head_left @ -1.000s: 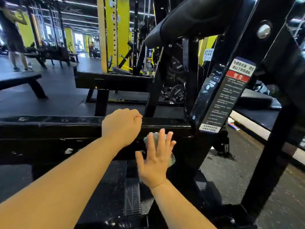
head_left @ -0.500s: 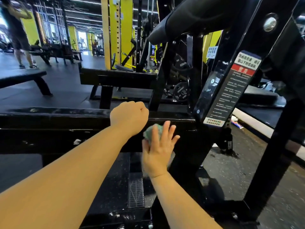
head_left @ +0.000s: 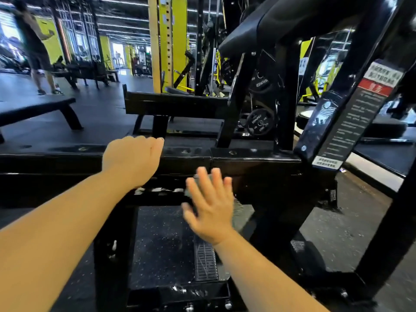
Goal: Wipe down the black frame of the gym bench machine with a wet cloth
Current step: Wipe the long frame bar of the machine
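Frame [head_left: 254, 164]: black painted metal, glossy, with wet sheen beside the right grip [head_left: 210, 207]. Cloth [head_left: 238, 204] under that grip: pale, soft-looking, blurred. Floor [head_left: 162, 239]: matt, speckled, rubber-like. Label [head_left: 351, 124]: smooth printed sticker.

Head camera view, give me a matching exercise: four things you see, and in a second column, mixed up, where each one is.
Things:
1. left hand
2. right hand
3. pale crumpled wet cloth
4. white, red and black warning label

Places:
A. on the slanted post at right
B. curled over the top of the horizontal black frame beam
C. spread flat against the beam's front side
D. mostly hidden beneath the flat palm

Pairs: 1-B, 2-C, 3-D, 4-A
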Demonstrator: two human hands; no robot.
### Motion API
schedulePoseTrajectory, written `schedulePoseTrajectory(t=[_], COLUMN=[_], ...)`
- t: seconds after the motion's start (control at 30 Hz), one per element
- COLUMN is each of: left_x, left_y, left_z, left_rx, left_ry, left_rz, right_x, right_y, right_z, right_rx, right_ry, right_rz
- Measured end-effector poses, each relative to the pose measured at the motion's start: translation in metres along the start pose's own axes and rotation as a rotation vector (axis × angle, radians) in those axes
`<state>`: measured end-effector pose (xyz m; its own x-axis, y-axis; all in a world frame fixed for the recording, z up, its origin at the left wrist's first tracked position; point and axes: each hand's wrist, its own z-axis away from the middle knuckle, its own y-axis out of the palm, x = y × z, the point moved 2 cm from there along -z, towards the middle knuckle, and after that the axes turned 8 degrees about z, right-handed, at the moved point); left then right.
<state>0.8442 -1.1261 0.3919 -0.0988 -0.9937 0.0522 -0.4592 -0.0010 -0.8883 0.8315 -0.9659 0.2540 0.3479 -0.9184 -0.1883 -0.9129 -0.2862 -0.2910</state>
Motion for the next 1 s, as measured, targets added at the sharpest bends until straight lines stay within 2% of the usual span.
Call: schedulePoseTrajectory(t=[0.1,0.13,0.17,0.23,0.3,0.37,0.43,0.5,0.6,0.67,0.73,0.8,0.9,1.0], left_x=[0.002,0.004,0.004,0.001,-0.002,-0.002,-0.002,-0.001,0.000,0.002,0.003,0.003,0.001,-0.001], left_y=[0.003,0.005,0.005,0.004,0.004,0.006,0.007,0.006,0.000,-0.002,-0.003,-0.003,-0.004,-0.002], left_z=[-0.003,-0.003,-0.002,0.000,0.001,0.000,0.000,0.001,0.002,0.004,0.005,0.007,0.008,0.006], left_rx=[0.000,-0.015,-0.022,-0.032,-0.033,-0.037,-0.026,-0.010,-0.001,0.012,0.022,0.024,-0.003,-0.029], left_ry=[0.019,0.042,0.053,0.046,0.023,0.018,0.024,0.016,0.045,0.067,0.070,0.071,0.049,0.039], left_rz=[-0.043,-0.044,-0.043,-0.011,0.009,0.002,-0.009,0.006,0.022,0.015,-0.006,-0.009,0.033,0.024], right_x=[0.022,0.007,-0.016,-0.075,-0.118,-0.113,-0.072,-0.013,0.066,0.077,0.042,-0.018,-0.094,-0.087], right_y=[0.008,0.005,0.001,-0.018,-0.035,-0.032,-0.017,0.002,0.018,0.017,0.011,-0.002,-0.026,-0.024], right_z=[-0.006,-0.003,0.003,0.023,0.040,0.042,0.028,0.011,-0.005,-0.003,0.007,0.023,0.048,0.035], right_rx=[0.074,0.065,0.052,0.037,0.028,0.004,-0.040,-0.052,0.061,0.148,0.151,0.134,0.087,0.021], right_ry=[-0.243,-0.283,-0.247,-0.010,0.329,0.598,0.704,0.602,0.193,-0.076,-0.182,-0.065,0.384,0.781], right_rz=[0.083,0.133,0.181,0.267,0.261,0.128,0.064,0.070,0.036,0.061,0.114,0.198,0.222,0.095])
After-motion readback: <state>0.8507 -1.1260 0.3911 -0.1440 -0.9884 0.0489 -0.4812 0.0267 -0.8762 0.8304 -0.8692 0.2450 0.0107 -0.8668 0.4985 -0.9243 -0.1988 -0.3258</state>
